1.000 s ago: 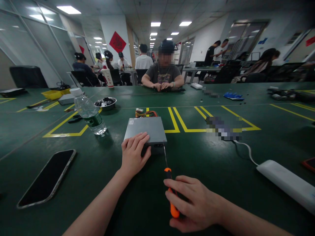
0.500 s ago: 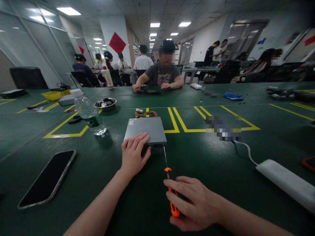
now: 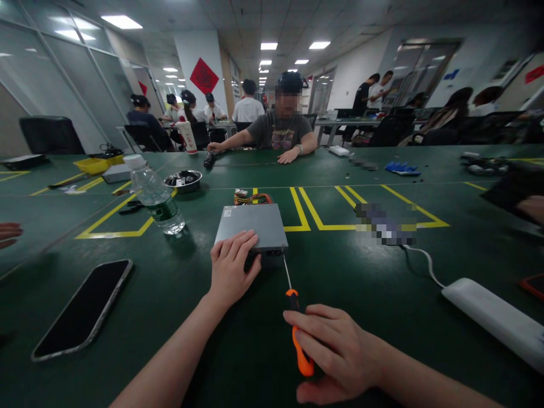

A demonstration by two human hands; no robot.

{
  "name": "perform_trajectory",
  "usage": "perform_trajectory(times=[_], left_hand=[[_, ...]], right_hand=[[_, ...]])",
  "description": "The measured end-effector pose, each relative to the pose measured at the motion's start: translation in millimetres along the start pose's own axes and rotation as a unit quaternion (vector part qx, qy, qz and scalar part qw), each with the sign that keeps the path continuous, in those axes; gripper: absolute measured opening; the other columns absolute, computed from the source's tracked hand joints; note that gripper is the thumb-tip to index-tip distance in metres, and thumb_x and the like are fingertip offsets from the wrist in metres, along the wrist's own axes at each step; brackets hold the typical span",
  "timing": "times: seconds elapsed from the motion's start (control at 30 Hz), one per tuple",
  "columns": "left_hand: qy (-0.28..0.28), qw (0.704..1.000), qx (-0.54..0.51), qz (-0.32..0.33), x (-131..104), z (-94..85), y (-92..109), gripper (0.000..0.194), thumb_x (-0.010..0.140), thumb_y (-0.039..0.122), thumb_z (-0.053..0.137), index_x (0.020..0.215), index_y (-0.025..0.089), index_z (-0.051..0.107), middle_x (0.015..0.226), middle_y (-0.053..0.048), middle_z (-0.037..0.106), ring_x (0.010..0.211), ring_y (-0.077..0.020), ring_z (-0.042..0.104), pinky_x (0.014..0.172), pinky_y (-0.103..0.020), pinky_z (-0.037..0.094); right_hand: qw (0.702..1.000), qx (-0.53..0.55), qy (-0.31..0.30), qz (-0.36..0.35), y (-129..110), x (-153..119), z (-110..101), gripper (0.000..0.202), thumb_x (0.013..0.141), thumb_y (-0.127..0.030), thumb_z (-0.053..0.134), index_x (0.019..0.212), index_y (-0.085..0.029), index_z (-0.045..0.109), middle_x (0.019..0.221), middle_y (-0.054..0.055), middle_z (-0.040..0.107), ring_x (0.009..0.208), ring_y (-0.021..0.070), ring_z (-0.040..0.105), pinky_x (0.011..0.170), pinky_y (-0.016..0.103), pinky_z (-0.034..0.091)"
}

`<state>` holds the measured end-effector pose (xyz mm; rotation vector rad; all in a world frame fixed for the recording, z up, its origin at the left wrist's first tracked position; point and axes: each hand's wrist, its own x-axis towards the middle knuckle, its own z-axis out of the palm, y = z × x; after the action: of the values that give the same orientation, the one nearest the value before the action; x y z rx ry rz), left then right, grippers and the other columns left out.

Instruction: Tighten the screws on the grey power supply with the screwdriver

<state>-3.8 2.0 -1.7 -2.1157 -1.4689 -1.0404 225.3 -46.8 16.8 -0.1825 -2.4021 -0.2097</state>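
Observation:
A flat grey metal computer power supply (image 3: 257, 221) lies on the green table in front of me, its bundle of coloured wires (image 3: 259, 198) at the far side. My left hand (image 3: 233, 260) grips its near left part, fingers over the top and thumb at the near side. An orange and black screwdriver (image 3: 302, 354) is held in the fingers of my right hand (image 3: 329, 351). Its thin shaft points away from me, and the tip meets the near side of the power supply by the right corner. Whether it sits in a screw is too small to tell.
On the left are a phone (image 3: 83, 309), a water bottle (image 3: 159, 198) and a metal bowl (image 3: 183, 181) of small parts. At right, a white power strip (image 3: 493, 320) has a cable. Another person (image 3: 280, 122) sits opposite; other hands (image 3: 9, 233) show at the edges.
The screwdriver handle has turned within my right fingers and its shaft shifted slightly. My left hand stays put. The person opposite has moved a dark object leftward; other people's hands have appeared at both edges.

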Motion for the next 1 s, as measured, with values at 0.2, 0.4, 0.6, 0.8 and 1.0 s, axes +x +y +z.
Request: perform_trajectory(times=[0.2,0.4,0.6,0.8,1.0], left_hand=[[0.007,1.000,-0.001,-0.002,1.0,0.3,0.8,0.033,0.081,0.026,0.055,0.115,0.025,0.051,0.121,-0.003,0.060,0.111,-0.0212,0.054,0.091,-0.040,0.030],[0.008,1.000,0.004,-0.008,0.2,2.3,0.5,0.031,0.082,0.027,0.054,0.113,0.025,0.052,0.120,-0.002,0.061,0.111,-0.0208,0.053,0.090,-0.040,0.030],[0.010,1.000,0.001,-0.009,0.8,2.1,1.3,0.030,0.082,0.026,0.055,0.112,0.026,0.053,0.119,-0.003,0.061,0.110,-0.0215,0.054,0.090,-0.040,0.029],[0.007,1.000,-0.002,-0.013,1.4,1.3,2.4,0.030,0.082,0.026,0.055,0.112,0.026,0.053,0.120,-0.003,0.061,0.111,-0.0214,0.054,0.090,-0.040,0.030],[0.010,1.000,-0.001,-0.009,1.4,0.8,2.6,0.028,0.083,0.027,0.053,0.111,0.026,0.052,0.119,-0.003,0.061,0.111,-0.0212,0.053,0.089,-0.040,0.030]], right_hand=[[0.999,-0.017,-0.039,-0.007,-3.1,1.7,-0.9,0.026,0.094,-0.031,0.043,0.101,-0.013,0.060,0.099,0.016,0.065,0.071,0.0159,0.065,0.067,0.029,0.052],[0.999,-0.037,0.002,0.007,-4.4,-2.3,6.8,0.029,0.092,-0.037,0.048,0.077,-0.014,0.057,0.091,0.014,0.067,0.066,0.0135,0.063,0.069,0.028,0.051],[1.000,-0.010,-0.008,0.005,-3.5,1.7,1.5,0.029,0.093,-0.036,0.042,0.097,-0.011,0.056,0.094,0.015,0.066,0.080,0.0167,0.064,0.074,0.030,0.051],[0.999,-0.034,-0.017,0.000,-6.9,4.6,3.2,0.022,0.091,-0.032,0.052,0.089,-0.012,0.061,0.089,0.013,0.065,0.064,0.0145,0.062,0.064,0.028,0.052],[0.998,-0.054,0.024,0.014,-4.0,3.2,2.7,0.026,0.092,-0.034,0.049,0.084,-0.011,0.058,0.087,0.014,0.064,0.067,0.0141,0.062,0.068,0.028,0.054]])
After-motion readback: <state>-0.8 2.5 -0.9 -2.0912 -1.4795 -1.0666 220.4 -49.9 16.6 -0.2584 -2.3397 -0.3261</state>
